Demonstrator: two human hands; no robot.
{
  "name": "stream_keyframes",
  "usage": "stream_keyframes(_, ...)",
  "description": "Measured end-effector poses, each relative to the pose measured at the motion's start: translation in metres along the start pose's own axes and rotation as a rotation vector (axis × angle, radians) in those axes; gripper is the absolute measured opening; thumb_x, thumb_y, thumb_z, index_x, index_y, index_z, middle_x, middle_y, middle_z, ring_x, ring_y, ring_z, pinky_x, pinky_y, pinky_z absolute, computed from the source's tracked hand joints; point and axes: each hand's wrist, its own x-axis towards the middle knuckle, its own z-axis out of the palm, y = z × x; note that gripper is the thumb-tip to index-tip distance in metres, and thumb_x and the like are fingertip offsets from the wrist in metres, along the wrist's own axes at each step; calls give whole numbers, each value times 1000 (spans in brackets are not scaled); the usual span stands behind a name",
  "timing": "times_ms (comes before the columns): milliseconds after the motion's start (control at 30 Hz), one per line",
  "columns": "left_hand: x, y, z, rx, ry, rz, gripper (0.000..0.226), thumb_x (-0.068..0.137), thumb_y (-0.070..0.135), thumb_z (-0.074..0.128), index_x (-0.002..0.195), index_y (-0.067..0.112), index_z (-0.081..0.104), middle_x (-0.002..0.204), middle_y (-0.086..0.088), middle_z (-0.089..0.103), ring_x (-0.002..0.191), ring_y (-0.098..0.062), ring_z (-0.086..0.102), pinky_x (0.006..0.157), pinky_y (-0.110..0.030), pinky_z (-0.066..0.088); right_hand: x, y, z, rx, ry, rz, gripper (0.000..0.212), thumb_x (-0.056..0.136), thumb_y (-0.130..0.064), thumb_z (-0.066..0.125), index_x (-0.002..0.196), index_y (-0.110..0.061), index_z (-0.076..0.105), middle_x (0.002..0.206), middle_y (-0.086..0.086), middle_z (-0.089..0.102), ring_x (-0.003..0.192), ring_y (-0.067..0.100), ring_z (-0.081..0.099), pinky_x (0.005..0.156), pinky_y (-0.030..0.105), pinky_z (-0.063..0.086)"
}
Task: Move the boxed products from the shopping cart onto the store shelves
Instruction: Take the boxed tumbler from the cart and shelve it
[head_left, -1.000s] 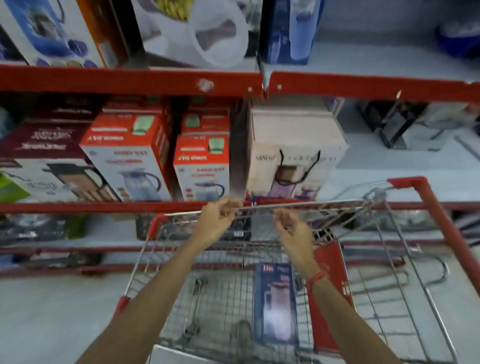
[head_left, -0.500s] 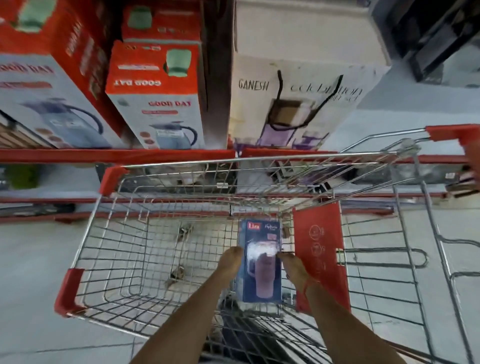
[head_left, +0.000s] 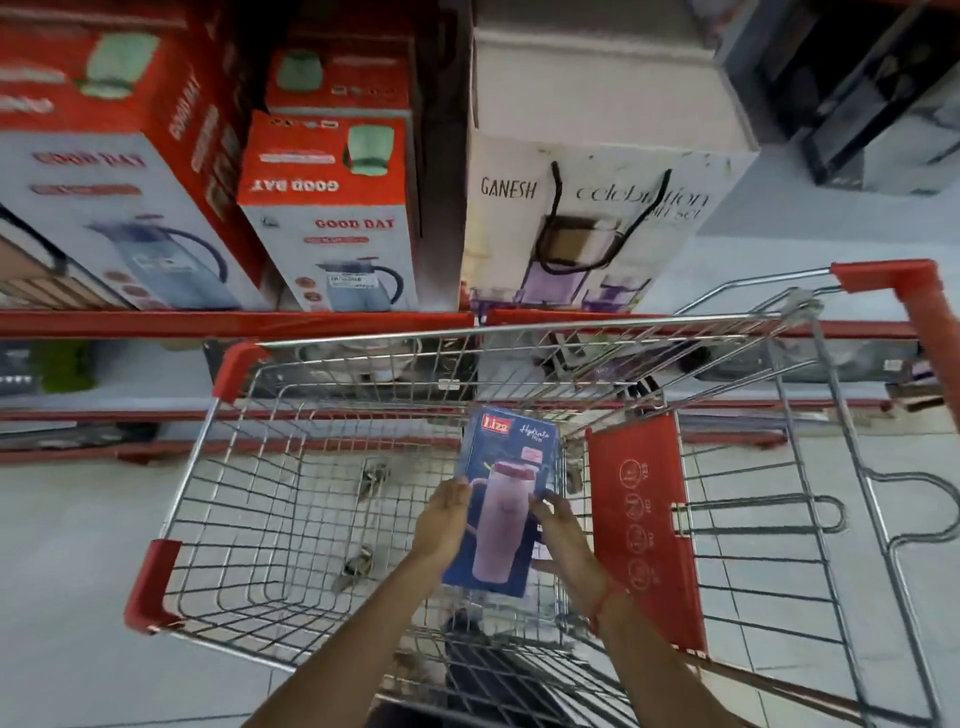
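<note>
Shelving with a red edge (head_left: 363, 323) runs behind the shopping cart (head_left: 291, 519), carrying a white Ganesh box (head_left: 597, 208) and, to its left, red-and-white Good Day jug boxes (head_left: 332, 218). Inside the cart basket, toward its right side beside the red seat flap (head_left: 644, 530), a blue Liza bottle box (head_left: 504, 499) is clasped between both hands: left hand (head_left: 441, 525) on its left edge, right hand (head_left: 563, 540) on its right edge.

Pale tiled floor (head_left: 62, 561) runs under red-edged store shelves (head_left: 234, 322) stacked with boxes; light is even, soft.
</note>
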Motion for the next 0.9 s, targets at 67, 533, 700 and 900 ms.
stream_keyframes(67,-20,14,-17,-57,5,62,25,99,35,37,97,24,60,110,-10,65,101,-32,63,95,-48,50,-21,-8,5,46,-42,-90,25,93,-33,56,116,-29,48,111,1,61,95,17,61,61,31,49)
stream_keyframes(533,-140,138,-98,-227,85,653,17,92,35,52,106,28,57,114,4,65,107,-20,63,97,-54,50,-179,-125,24,-9,-127,-810,20,89,-41,58,87,-61,57,99,-21,66,95,-2,66,75,26,57)
stream_keyframes(700,-171,210,-107,-239,85,899,25,89,45,50,109,32,57,113,14,65,106,-10,64,97,-45,51,-217,-194,19,27,-110,-1050,20,89,-40,57,92,-60,56,95,-25,65,92,-3,67,63,17,56)
stream_keyframes(900,-195,305,-103,-270,84,1125,12,92,35,52,101,30,59,101,17,65,96,0,64,87,-34,54,-260,-282,2,66,-56,-1259,22,84,-48,59,106,-50,56,108,-19,62,96,-9,65,61,14,56)
